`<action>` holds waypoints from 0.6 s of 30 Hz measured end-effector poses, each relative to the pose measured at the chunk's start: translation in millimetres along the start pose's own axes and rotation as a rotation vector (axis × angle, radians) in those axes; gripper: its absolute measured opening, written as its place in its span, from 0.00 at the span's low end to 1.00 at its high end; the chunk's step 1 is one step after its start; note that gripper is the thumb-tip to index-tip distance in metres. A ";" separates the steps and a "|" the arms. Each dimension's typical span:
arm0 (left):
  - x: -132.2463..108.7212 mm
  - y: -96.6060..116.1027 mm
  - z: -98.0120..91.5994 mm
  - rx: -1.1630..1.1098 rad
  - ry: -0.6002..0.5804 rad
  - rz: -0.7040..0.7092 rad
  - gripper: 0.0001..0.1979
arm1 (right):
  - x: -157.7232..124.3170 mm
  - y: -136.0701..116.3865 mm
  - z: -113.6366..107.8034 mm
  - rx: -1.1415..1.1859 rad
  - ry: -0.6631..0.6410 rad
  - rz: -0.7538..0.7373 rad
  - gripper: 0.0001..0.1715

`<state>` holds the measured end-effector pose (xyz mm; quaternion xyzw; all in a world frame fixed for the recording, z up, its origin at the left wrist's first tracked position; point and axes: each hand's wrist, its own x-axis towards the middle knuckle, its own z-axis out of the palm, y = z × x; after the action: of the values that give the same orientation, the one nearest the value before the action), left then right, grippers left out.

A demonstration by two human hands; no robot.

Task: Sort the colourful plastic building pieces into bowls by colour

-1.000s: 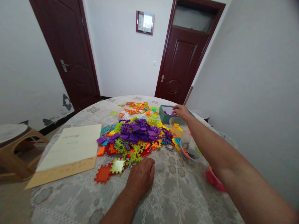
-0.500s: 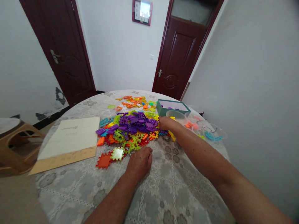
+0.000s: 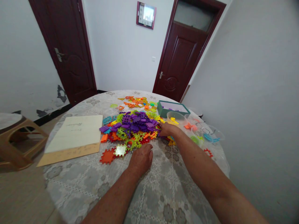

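A heap of plastic interlocking building pieces [image 3: 135, 123], mostly purple on top with green, red, yellow and blue ones below, lies mid-table. My right hand [image 3: 167, 128] reaches in at the heap's right side, its fingertips touching pieces there; whether it grips one is hidden. My left hand [image 3: 141, 157] rests on the tablecloth just in front of the heap, fingers curled in and closed, with their inside out of sight. Left of it lie a pale green square piece [image 3: 121, 150] and an orange-red square piece [image 3: 107, 156], edge to edge.
A green box [image 3: 174, 107] holding purple pieces stands behind my right hand. Clear round tubs [image 3: 177, 116] with sorted pieces line the right side. Orange pieces [image 3: 134, 102] are spread at the back. Paper sheets [image 3: 77, 130] lie at left, near a stool [image 3: 22, 143].
My right hand has shifted slightly down and toward me along the heap's right edge. The left hand stays in place on the cloth. The camera view has turned a little.
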<state>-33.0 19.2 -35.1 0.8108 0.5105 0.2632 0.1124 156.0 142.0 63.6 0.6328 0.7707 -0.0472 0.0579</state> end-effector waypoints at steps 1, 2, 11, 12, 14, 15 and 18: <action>0.1 -0.3 0.3 -0.013 0.017 -0.001 0.10 | -6.2 -1.7 1.2 0.002 -0.023 0.014 0.41; 0.2 -0.6 0.6 -0.027 0.039 -0.003 0.11 | -12.8 -3.4 2.9 0.007 -0.040 0.022 0.42; 1.4 -3.7 5.0 -0.052 0.278 0.038 0.12 | -79.3 -31.4 37.4 0.171 0.077 -0.051 0.39; 1.5 -3.7 5.0 -0.044 0.294 0.045 0.11 | -86.4 -34.8 41.5 0.217 0.108 -0.085 0.38; 1.5 -2.8 3.3 -0.021 0.305 0.051 0.09 | -99.7 -38.3 47.0 0.322 0.154 -0.181 0.36; 1.3 -2.0 1.6 -0.008 0.303 0.048 0.08 | -105.7 -37.8 48.3 0.371 0.173 -0.233 0.35; 0.3 2.3 -5.9 0.016 0.260 0.031 0.07 | -119.5 -27.2 48.4 0.445 0.281 -0.313 0.28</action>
<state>-34.3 17.9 -29.0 0.7785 0.5104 0.3636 0.0347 153.8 13.7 33.5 0.5038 0.8301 -0.1352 -0.1972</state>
